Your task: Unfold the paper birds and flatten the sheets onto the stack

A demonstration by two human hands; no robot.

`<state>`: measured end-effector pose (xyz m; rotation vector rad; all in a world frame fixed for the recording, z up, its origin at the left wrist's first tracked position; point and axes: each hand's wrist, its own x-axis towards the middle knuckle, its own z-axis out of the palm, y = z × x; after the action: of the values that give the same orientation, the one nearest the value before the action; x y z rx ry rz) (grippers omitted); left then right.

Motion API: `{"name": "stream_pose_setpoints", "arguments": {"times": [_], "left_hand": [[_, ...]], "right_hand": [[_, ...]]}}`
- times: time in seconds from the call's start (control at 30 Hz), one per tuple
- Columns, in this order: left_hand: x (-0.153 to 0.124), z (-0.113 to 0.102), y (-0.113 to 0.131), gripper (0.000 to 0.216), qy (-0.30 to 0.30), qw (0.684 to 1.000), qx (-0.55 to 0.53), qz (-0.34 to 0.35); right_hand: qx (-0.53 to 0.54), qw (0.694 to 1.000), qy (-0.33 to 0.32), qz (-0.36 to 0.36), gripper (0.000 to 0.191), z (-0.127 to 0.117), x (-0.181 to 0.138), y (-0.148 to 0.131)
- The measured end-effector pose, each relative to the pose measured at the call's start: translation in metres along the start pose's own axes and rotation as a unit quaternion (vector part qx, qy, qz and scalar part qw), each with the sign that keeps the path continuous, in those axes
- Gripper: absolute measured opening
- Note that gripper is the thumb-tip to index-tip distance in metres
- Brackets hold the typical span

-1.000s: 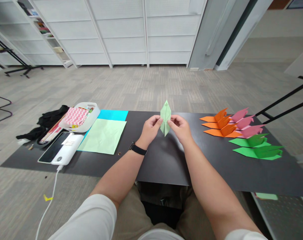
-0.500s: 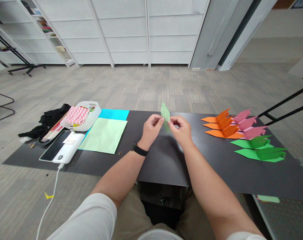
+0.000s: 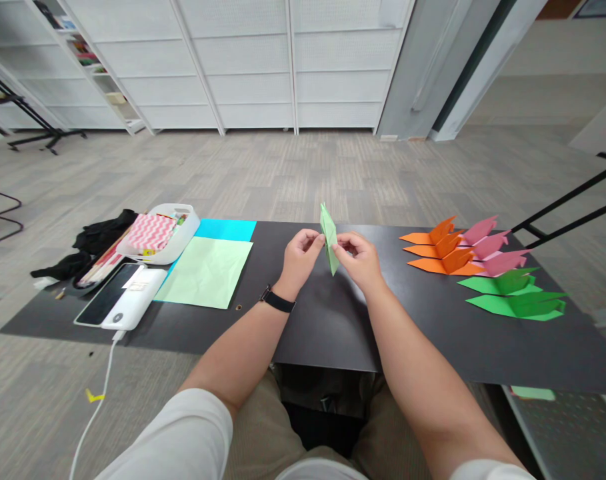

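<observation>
The person's left hand (image 3: 301, 259) and right hand (image 3: 361, 261) are pinching a folded green paper (image 3: 329, 241) between them, each grip holding one side edge, and I'm seeing it right of the pale green sheet (image 3: 205, 272) on the bench (image 3: 323, 327); a white basket (image 3: 185, 244) is sitting left of that sheet, orange folded papers (image 3: 453, 261) are resting far to its right

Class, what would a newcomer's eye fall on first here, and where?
Probably the orange paper figures, with pink figures and green figures beside them, on the right of the dark table. At the centre, the left hand and right hand hold a folded pale green paper.
</observation>
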<state>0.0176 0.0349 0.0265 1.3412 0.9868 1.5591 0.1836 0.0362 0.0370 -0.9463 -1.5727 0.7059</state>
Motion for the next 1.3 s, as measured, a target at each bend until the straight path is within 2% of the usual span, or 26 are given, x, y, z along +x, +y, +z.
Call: {"name": "stream_pose_setpoints", "arguments": {"times": [0.17,0.33,0.6,0.77,0.87,0.93,1.07,1.17,1.3], "left_hand": [[0.000,0.000,0.002,0.028,0.000,1.000,0.014,-0.002],[0.003,0.000,-0.002,0.017,0.029,1.000,0.005,-0.005],[-0.001,0.003,0.001,0.030,-0.008,1.000,0.006,0.014],[0.000,0.000,0.000,0.028,0.005,0.999,0.034,0.033],[0.000,-0.003,0.003,0.022,0.012,0.994,0.081,0.068],[-0.001,-0.005,0.007,0.016,-0.007,0.985,0.129,0.111],[-0.002,-0.008,0.017,0.005,-0.051,0.964,0.178,0.192],[-0.001,-0.009,0.020,0.006,-0.076,0.957,0.189,0.204],[0.000,-0.011,0.019,0.009,-0.116,0.957,0.169,0.206]], "right_hand": [[0.011,1.000,0.003,-0.003,0.009,0.000,-0.001,0.001],[0.021,1.000,0.014,0.017,0.010,-0.001,0.000,0.000],[0.041,0.996,0.049,0.065,0.018,-0.002,0.002,0.006],[0.020,1.000,0.012,0.020,0.024,-0.003,0.002,0.007],[-0.037,0.999,0.003,-0.007,0.014,-0.006,0.004,0.005],[-0.069,0.997,0.016,-0.029,0.005,-0.010,0.006,0.003],[-0.067,0.995,0.019,-0.069,0.005,-0.020,0.008,0.000],[-0.056,0.996,0.001,-0.074,0.009,-0.023,0.009,-0.002],[-0.047,0.995,0.010,-0.088,0.014,-0.023,0.008,-0.003]]}}
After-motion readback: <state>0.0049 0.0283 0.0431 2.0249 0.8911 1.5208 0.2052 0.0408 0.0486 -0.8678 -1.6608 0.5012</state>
